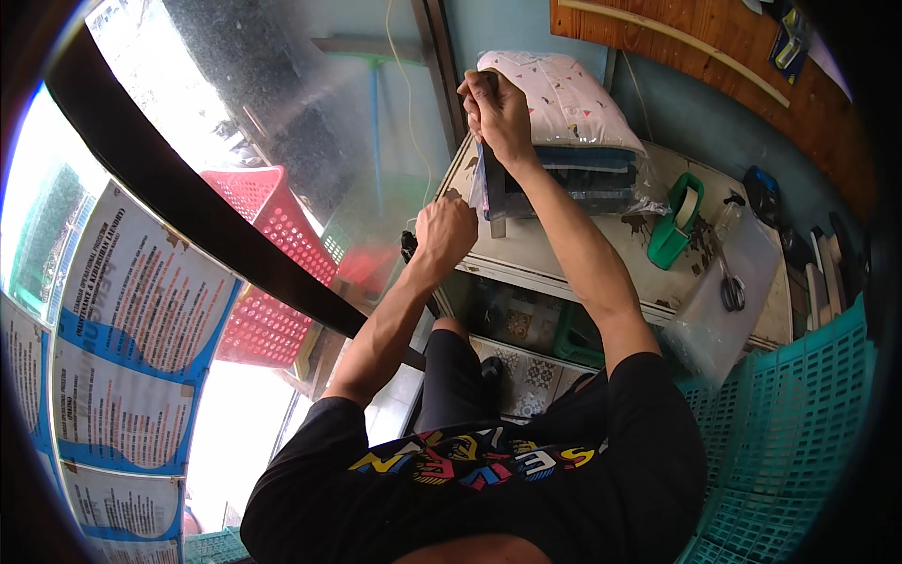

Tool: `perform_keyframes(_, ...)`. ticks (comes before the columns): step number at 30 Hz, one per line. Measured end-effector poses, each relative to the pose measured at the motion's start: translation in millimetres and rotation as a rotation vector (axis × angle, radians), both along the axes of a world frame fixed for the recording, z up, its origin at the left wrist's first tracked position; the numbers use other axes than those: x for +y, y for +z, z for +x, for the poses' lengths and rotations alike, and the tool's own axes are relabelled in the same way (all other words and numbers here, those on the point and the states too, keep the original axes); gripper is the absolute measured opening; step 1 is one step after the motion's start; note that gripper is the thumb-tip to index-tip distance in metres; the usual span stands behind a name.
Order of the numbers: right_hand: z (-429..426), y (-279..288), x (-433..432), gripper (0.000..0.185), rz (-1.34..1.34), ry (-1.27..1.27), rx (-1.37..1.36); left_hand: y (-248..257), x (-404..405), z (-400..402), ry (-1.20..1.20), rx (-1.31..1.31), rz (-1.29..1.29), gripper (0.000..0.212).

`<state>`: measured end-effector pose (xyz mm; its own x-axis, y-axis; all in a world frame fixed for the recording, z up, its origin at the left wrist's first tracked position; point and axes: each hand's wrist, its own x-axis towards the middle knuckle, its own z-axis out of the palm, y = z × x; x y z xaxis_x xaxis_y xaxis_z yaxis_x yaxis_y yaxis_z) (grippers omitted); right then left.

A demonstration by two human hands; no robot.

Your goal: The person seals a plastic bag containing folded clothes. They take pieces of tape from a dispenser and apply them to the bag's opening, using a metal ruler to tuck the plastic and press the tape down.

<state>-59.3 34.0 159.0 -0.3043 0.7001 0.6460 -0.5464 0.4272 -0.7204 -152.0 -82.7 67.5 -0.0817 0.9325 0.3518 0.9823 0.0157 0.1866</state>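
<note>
My right hand (pixel 497 116) is closed around the upper end of a dark upright bar (pixel 495 180), which stands at the left of the table. Closer to me, at the table's left corner, my left hand (pixel 447 229) is a fist; whether something is inside it is hidden. Just behind the bar lies a stack of folded clothes in clear plastic (pixel 581 162), with a light pink patterned shirt (pixel 564 95) on top. A green tape dispenser (pixel 666 236) with a roll of tape stands to the right of the stack.
Black-handled scissors (pixel 731 290) lie on clear plastic bags (pixel 712 328) at the right of the worn table (pixel 592 240). Teal plastic baskets (pixel 796 409) stand at my right. Pink baskets (pixel 271 211) are beyond the glass at left. A wooden shelf (pixel 690 42) hangs above.
</note>
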Motion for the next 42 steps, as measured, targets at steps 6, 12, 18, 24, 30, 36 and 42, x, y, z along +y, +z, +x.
perform_keyframes(6,-2.4,-1.8,-1.4,0.032,0.027,-0.042,0.022,-4.2,-11.8,20.6,-0.050,-0.030,0.037,0.031)
perform_keyframes(12,-8.5,-3.0,-7.2,0.028,0.051,-0.121,0.055,-15.9,-4.8,47.2,-0.063,-0.184,0.091,0.029)
perform_keyframes(18,-10.0,-1.8,-6.4,0.026,0.090,-0.181,0.031,-26.5,18.6,71.8,-0.079,-0.403,0.199,0.018)
perform_keyframes(24,-12.3,1.1,-8.8,0.025,0.102,-0.172,-0.025,-41.8,47.3,69.2,-0.197,-0.524,0.327,0.017)
perform_keyframes(30,-1.0,1.2,-5.2,0.028,0.104,-0.134,-0.051,-44.5,52.8,65.4,-0.283,-0.490,0.387,0.018)
perform_keyframes(36,59.3,-29.0,-17.7,0.023,0.115,-0.533,0.042,-53.7,51.7,56.4,-0.377,-0.446,0.361,0.020)
perform_keyframes(42,135.1,-111.2,-27.3,0.013,0.639,-1.187,-0.416,-60.1,52.6,53.1,-0.423,-0.444,0.339,0.029)
